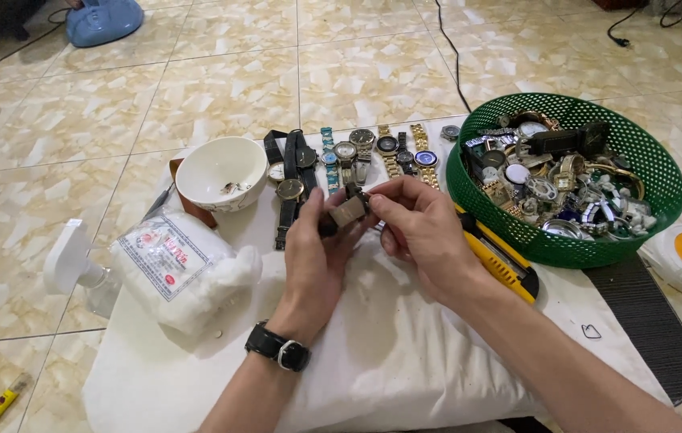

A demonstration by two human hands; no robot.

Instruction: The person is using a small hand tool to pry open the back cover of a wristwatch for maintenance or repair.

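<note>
Both hands meet over the middle of a white cloth (405, 353) spread on the tiled floor (220, 88). The left hand (314, 261) has its grip closed on a small metal watch piece (349, 210), thumb and fingers pinching its lower end. The right hand (421, 232) pinches the same piece at its upper right end with its fingertips, so the piece sits between the 2 hands, just above the cloth and just in front of a row of watches (357, 156).

The row lies along the far edge of the cloth, the watches side by side and touching in places. A white bowl (222, 172) stands at the far left corner, just beside the row. A bag of cotton (176, 269) lies near the left edge, with a spray bottle (76, 269) just off the cloth beside it. A green basket (653, 172) full of watch parts sits on the right, and a yellow knife (501, 261) lies along its near side, close to the right wrist. A black mat (645, 313) runs past the right edge.

Open cloth lies near the person, under both forearms; open floor lies beyond the row.
</note>
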